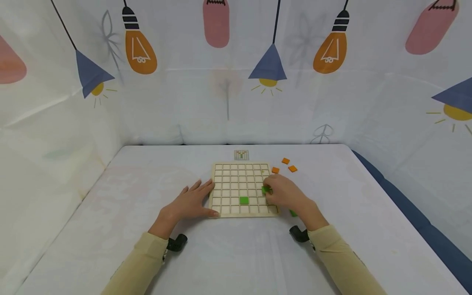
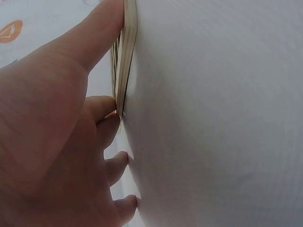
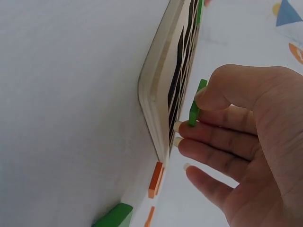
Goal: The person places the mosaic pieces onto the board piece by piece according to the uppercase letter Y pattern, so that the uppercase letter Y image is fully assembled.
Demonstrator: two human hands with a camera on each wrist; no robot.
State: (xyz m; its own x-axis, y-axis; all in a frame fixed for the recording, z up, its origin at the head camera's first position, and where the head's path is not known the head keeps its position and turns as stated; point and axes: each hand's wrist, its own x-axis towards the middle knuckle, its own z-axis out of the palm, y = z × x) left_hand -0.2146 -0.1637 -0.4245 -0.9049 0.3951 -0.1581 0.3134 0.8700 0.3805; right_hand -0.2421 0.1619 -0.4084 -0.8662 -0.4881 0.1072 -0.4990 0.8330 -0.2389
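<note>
A square wooden grid board [image 1: 230, 179] lies flat on the table, with one green tile [image 1: 244, 200] set in a cell near its front. My left hand [image 1: 192, 201] is spread along the board's left edge, thumb on the front corner and fingers touching the side. Above the right part of the board, my right hand [image 1: 284, 191] pinches a second green tile [image 3: 197, 103] between thumb and fingers. In the right wrist view that tile stands on edge, just off the board's surface.
Several orange tiles [image 1: 285, 161] lie beyond the board's right back corner. Another green piece [image 1: 293, 213] is partly hidden under my right wrist. A small printed pattern card [image 1: 241, 155] lies behind the board. A patterned cloth hangs behind the table.
</note>
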